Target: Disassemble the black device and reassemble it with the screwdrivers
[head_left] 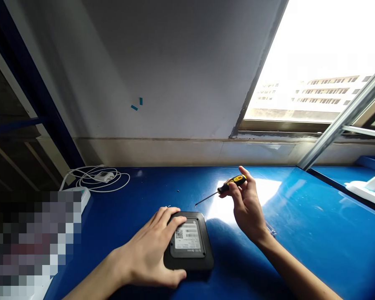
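Observation:
A black square device (208,250) with a white printed label lies on the blue table. My left hand (153,250) grips its left side, fingers over the top left edge and thumb at the lower edge. In my right hand (244,200) is a screwdriver (237,180) with a yellow and black handle, held between thumb and fingers. Its thin shaft points down and left, the tip just beyond the device's far edge and apart from it. Something small and dark sits at the tip. A tiny dark piece (178,191) and a small bright piece (169,206) lie beyond the device.
A coiled white cable with a white adapter (104,176) lies at the back left, near a white power strip (85,195). Behind the table (137,204) stands a wall. A metal frame post (323,143) rises at the right; a clear object (270,228) lies behind my right wrist.

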{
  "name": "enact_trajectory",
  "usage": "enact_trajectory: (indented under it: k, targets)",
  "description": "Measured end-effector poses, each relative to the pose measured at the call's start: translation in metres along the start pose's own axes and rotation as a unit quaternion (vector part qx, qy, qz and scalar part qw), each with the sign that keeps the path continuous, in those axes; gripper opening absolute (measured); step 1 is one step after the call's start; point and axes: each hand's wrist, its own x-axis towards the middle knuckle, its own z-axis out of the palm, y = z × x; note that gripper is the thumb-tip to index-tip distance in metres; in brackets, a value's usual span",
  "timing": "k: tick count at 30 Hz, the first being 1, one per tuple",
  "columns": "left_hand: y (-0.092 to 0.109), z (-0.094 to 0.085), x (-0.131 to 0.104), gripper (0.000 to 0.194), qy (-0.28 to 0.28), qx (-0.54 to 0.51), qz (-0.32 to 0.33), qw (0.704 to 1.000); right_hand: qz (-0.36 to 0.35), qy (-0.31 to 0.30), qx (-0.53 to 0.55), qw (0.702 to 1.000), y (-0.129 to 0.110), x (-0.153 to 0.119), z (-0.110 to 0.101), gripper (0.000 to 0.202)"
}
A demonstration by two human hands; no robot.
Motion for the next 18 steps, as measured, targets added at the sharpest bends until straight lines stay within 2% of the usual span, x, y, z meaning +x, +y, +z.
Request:
enact_trajectory:
  k: [3,8,18]
  targets:
    - [-0.0035,-0.0038,-0.0011,0.092,0.01,-0.002,-0.028,1.0,0.023,-0.029,0.039,0.999,-0.0005,-0.0017,0.0015,0.068]
    - [-0.0005,-0.0076,0.0009,0.1,-0.012,-0.004,-0.057,0.998,0.013,-0.05,0.064,0.997,-0.0025,-0.0058,0.0042,0.066]
    - [-0.0005,-0.0067,0.0042,0.098,-0.028,0.003,-0.059,0.998,-0.018,-0.06,0.081,0.995,-0.0062,-0.0068,0.0045,0.059]
